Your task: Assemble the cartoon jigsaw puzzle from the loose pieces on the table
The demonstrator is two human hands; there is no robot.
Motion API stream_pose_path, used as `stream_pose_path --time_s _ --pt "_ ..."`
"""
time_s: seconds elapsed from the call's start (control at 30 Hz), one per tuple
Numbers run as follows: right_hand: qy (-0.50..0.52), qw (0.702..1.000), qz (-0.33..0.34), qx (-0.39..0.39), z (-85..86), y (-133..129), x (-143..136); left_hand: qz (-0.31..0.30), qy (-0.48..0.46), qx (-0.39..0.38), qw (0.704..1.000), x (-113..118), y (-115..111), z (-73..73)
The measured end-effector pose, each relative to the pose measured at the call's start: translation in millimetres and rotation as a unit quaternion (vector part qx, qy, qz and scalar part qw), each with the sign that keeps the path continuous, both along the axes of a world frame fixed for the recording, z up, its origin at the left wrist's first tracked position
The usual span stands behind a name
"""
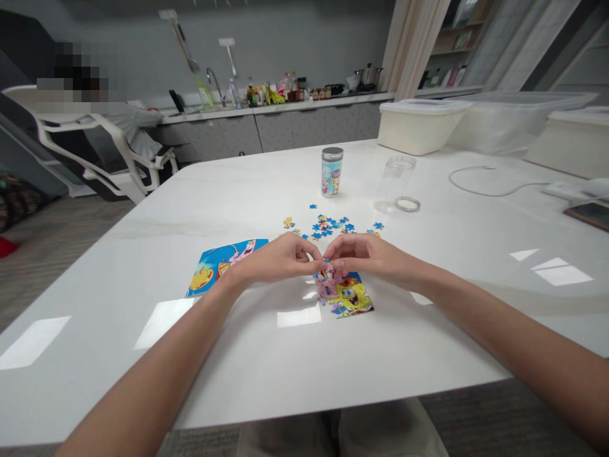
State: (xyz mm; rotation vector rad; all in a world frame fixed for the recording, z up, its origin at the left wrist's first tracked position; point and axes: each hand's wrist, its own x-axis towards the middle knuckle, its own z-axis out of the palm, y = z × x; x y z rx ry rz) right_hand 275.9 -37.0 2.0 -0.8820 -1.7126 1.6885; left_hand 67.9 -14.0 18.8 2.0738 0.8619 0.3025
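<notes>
Left hand (288,257) and right hand (371,257), fingers nearly closed, are pinching the far edge of a joined puzzle (353,296), seemingly light, stiff, easily split, best held edgewise.

From head height, a glossy white table (257,368) is being viewed nearby, forward and downward; long grey cabinets (276,132) are being shown farther, upper centre.

From where I stand, a grey wall (304,38) backs low grey cabinets (307,129), a white-framed chair (117,138) stands at left, and light patches (164,322) reflect off the glossy worktop (247,374).
</notes>
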Motion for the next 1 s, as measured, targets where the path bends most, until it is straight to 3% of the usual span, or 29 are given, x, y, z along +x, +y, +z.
stream_pose_path --time_s 0.2,0.37,0.6,0.8,0.9,1.0 --pt "-0.051 0.999 0.006 0.013 -4.7 1 -1 -0.039 0.03 0.001 0.999 -2 1 -1.5" --pt "-0.138 0.984 0.067 0.087 -6.4 -3 -1 -0.056 0.073 0.014 0.996 -4 0 2.0" --pt "-0.225 0.957 0.083 0.163 -2.1 -14 -7 -0.099 0.135 0.157 0.973 -10 -17 20.1" --pt "-0.236 0.952 0.08 0.176 -3.7 -16 -8 -0.116 0.049 0.288 0.949 -32 -45 -10.7" --pt "-0.237 0.948 0.086 0.193 -4.0 -16 -8 -0.134 0.074 0.364 0.919 -34 -53 -22.6" --pt "-0.24 0.944 0.084 0.211 -4.1 -16 -8 -0.166 0.097 0.406 0.894 -30 -56 -24.2"
